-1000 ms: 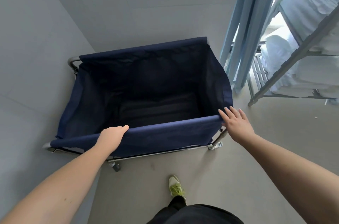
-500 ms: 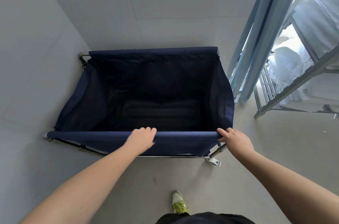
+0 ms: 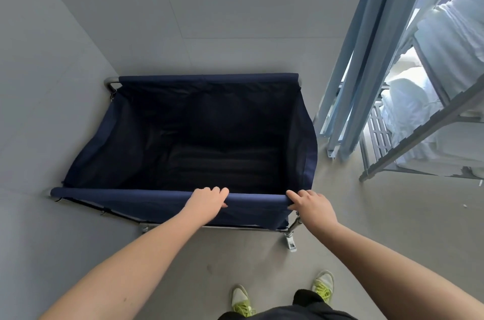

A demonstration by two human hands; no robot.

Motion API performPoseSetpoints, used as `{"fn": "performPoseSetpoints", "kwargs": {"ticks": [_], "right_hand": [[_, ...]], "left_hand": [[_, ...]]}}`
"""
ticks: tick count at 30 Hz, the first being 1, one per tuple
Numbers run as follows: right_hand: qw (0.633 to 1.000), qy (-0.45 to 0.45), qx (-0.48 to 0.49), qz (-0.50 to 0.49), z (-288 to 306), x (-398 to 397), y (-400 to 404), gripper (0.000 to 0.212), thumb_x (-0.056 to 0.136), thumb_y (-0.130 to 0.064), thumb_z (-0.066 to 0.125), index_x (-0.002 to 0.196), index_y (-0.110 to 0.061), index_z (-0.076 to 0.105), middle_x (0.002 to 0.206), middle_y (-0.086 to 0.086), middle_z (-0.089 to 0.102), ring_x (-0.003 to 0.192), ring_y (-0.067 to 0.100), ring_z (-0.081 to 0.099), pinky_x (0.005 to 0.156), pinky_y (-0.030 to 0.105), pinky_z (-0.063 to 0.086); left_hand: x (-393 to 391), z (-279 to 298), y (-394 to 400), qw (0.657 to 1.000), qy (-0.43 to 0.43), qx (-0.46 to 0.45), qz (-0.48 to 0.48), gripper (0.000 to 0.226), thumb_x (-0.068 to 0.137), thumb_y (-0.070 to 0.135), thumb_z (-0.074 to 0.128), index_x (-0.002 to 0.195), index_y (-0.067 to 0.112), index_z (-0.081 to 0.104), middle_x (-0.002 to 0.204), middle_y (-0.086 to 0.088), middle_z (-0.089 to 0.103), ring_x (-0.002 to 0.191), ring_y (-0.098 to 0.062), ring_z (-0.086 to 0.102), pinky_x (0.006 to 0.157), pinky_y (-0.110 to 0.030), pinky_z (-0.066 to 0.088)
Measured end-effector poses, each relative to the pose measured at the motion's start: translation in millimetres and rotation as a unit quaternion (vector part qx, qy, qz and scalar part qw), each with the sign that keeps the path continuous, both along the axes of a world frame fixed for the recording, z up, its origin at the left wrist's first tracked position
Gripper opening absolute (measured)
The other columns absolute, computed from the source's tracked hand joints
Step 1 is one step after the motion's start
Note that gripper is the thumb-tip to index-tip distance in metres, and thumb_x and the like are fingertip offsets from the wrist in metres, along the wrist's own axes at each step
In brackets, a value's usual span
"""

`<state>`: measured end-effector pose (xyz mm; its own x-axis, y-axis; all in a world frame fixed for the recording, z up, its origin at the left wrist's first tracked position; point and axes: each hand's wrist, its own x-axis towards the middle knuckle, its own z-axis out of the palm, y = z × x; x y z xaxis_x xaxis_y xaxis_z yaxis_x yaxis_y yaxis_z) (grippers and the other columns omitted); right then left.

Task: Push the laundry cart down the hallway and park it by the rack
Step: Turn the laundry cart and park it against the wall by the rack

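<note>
Both hands grip the near fabric-covered rail of the navy cloth laundry cart on a metal frame point(image 3: 183, 141): the left hand point(image 3: 207, 202) at mid-rail, the right hand point(image 3: 311, 204) at its right corner. Beyond them the cart's left side sits against the grey wall point(image 3: 39, 84). Right of the right hand, bare floor point(image 3: 392, 228) leads to one grey metal rack point(image 3: 419, 126) of what look like white linens. No writing is legible.

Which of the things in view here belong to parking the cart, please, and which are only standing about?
Part of the job:
laundry cart, navy, against the wall
left hand, closed on the cart's near bar
right hand, on that bar's right end
rack, to the cart's right

Only standing about:
white linen on the rack
blue curtain
</note>
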<state>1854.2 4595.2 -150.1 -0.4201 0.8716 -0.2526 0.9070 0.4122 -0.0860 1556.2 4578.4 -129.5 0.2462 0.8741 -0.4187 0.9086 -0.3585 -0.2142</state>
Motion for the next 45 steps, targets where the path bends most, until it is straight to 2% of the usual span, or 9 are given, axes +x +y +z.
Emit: {"fn": "performPoseSetpoints", "kwargs": {"ticks": [5,9,11,15,21,25,28,36,45], "right_hand": [[0.995,0.002,-0.050,0.086,-3,16,27,0.044,0.097,-0.044,0.042,0.135,-0.021,0.042,0.121,0.008,0.062,0.118,0.030,0.053,0.093,0.039,0.043],[0.980,0.021,-0.089,0.179,11,50,46,0.055,0.098,-0.041,0.043,0.149,-0.023,0.029,0.149,0.004,0.042,0.141,0.026,0.031,0.111,0.039,0.029],[0.976,0.031,-0.092,0.194,14,74,52,0.056,0.098,-0.039,0.045,0.149,-0.023,0.029,0.152,0.003,0.038,0.143,0.025,0.029,0.112,0.039,0.028],[0.978,0.031,-0.107,0.178,8,123,77,0.055,0.096,-0.041,0.048,0.148,-0.028,0.032,0.150,-0.001,0.041,0.142,0.023,0.031,0.110,0.038,0.029],[0.982,0.009,-0.138,0.131,2,154,123,0.056,0.098,-0.041,0.045,0.149,-0.030,0.027,0.151,-0.001,0.039,0.142,0.023,0.030,0.111,0.038,0.029],[0.984,0.004,-0.135,0.117,2,147,162,0.054,0.099,-0.041,0.043,0.150,-0.029,0.027,0.151,0.000,0.040,0.140,0.025,0.033,0.110,0.039,0.031],[0.985,0.006,-0.146,0.095,2,137,188,0.054,0.100,-0.042,0.040,0.150,-0.030,0.025,0.151,0.001,0.039,0.140,0.027,0.033,0.110,0.040,0.031],[0.985,0.030,-0.146,0.087,12,102,258,0.054,0.100,-0.045,0.039,0.150,-0.031,0.025,0.152,0.001,0.039,0.140,0.026,0.035,0.113,0.041,0.030],[0.957,-0.005,-0.123,0.264,1,57,334,0.055,0.100,-0.044,0.038,0.151,-0.028,0.024,0.154,-0.001,0.036,0.143,0.022,0.029,0.115,0.037,0.023]], "left_hand": [[29,6,12,0.991,0.069,-0.046,0.100,0.025,0.099,0.029,0.050,0.120,0.017,0.045,0.112,-0.003,0.063,0.099,-0.025,0.062,0.077,-0.035,0.041],[66,18,30,0.961,0.176,-0.116,0.176,0.033,0.088,0.010,0.058,0.120,0.017,0.058,0.115,0.000,0.064,0.103,-0.022,0.062,0.084,-0.032,0.047],[82,20,35,0.953,0.201,-0.133,0.181,0.035,0.089,0.018,0.061,0.123,0.018,0.058,0.121,0.000,0.063,0.110,-0.023,0.060,0.095,-0.036,0.045],[126,7,38,0.980,0.059,-0.137,0.135,0.055,0.087,0.056,0.055,0.130,0.023,0.044,0.127,-0.002,0.059,0.112,-0.025,0.059,0.089,-0.038,0.043],[210,-13,37,0.984,-0.141,-0.068,0.089,0.069,0.083,0.074,0.039,0.133,0.027,0.045,0.123,0.002,0.059,0.111,-0.023,0.056,0.088,-0.039,0.043],[230,-26,48,0.981,-0.169,-0.036,0.087,0.066,0.086,0.074,0.024,0.119,0.026,0.053,0.112,0.003,0.062,0.105,-0.022,0.058,0.083,-0.040,0.043],[229,-32,51,0.977,-0.182,-0.047,0.097,0.059,0.089,0.069,0.025,0.114,0.025,0.055,0.104,0.001,0.064,0.095,-0.025,0.062,0.072,-0.038,0.044],[229,-27,59,0.971,-0.213,-0.065,0.090,0.056,0.093,0.063,0.026,0.113,0.021,0.057,0.099,-0.004,0.064,0.090,-0.029,0.061,0.065,-0.037,0.038],[235,-26,66,0.968,-0.192,-0.003,0.164,0.045,0.097,0.050,0.028,0.095,0.021,0.062,0.087,-0.001,0.068,0.081,-0.027,0.064,0.066,-0.037,0.042]]}}
